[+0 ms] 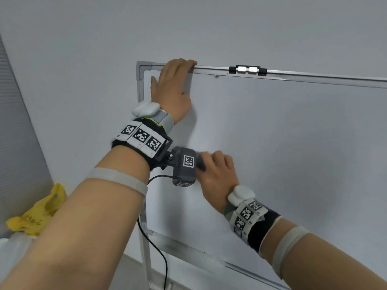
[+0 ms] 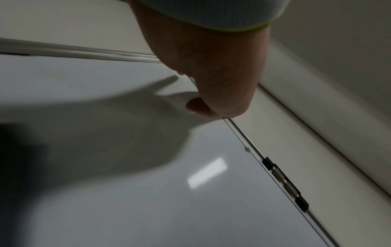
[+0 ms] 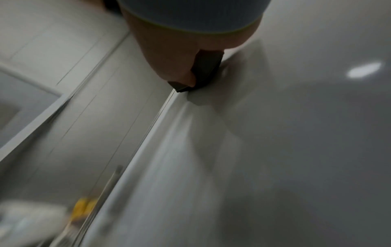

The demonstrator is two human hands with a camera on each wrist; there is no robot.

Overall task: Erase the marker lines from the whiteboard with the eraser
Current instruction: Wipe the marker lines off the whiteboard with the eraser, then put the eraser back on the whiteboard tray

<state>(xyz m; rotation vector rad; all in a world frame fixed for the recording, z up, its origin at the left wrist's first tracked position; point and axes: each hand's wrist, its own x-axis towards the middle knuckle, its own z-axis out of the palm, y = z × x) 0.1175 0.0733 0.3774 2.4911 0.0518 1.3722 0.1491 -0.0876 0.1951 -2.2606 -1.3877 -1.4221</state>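
Observation:
The whiteboard [image 1: 282,143] stands upright with a grey metal frame; I see no marker lines on its visible surface. My left hand [image 1: 173,80] holds the board's top edge near the upper left corner, fingers hooked over the frame and palm against the board. My right hand [image 1: 217,170] grips a dark eraser [image 1: 202,163] and presses it on the board at mid-left; the left wrist camera hides part of it. In the right wrist view the dark eraser [image 3: 206,71] lies against the board [image 3: 275,150] close to its left frame, pinched under the hand [image 3: 180,55]. That picture is blurred.
A black and silver clip [image 1: 248,70] sits on the top frame right of my left hand. A yellow bag [image 1: 37,214] lies at lower left beside the board's stand [image 1: 146,248]. A black cable [image 1: 159,252] hangs from my left wrist camera. Plain wall behind.

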